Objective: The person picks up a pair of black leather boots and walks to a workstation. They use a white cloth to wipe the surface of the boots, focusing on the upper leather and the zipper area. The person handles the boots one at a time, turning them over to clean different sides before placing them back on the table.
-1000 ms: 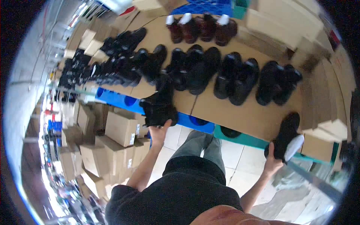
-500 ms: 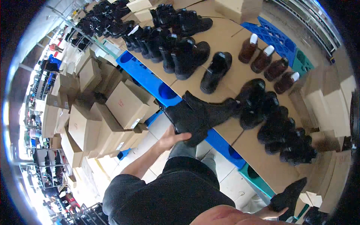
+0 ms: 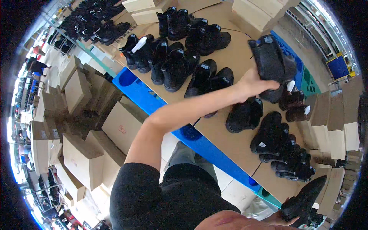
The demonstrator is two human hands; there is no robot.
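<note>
My left hand (image 3: 251, 83) reaches across the cardboard-covered surface and grips a black boot (image 3: 268, 59) by its lower side. That boot is held up at the far right, partly hiding a few small brown boots (image 3: 297, 112) behind it. Low at the right edge, my right hand (image 3: 281, 219) is closed round another black boot (image 3: 304, 199), its sole end pointing up. Under and beside my left forearm stand black boots (image 3: 209, 78), and a row of black boots (image 3: 270, 134) runs toward the lower right.
Cardboard (image 3: 218, 143) covers blue plastic pallets (image 3: 149, 101). Open cardboard boxes (image 3: 122, 126) pile up at the left; more boxes (image 3: 333, 119) stand along the right. Black boots (image 3: 178, 23) and stacked boxes (image 3: 145, 15) occupy the far side. A metal rack (image 3: 310, 27) stands beyond.
My left hand has carried its black boot from near my body up and across to the far right, above the brown boots. My right hand keeps its boot, raised slightly.
</note>
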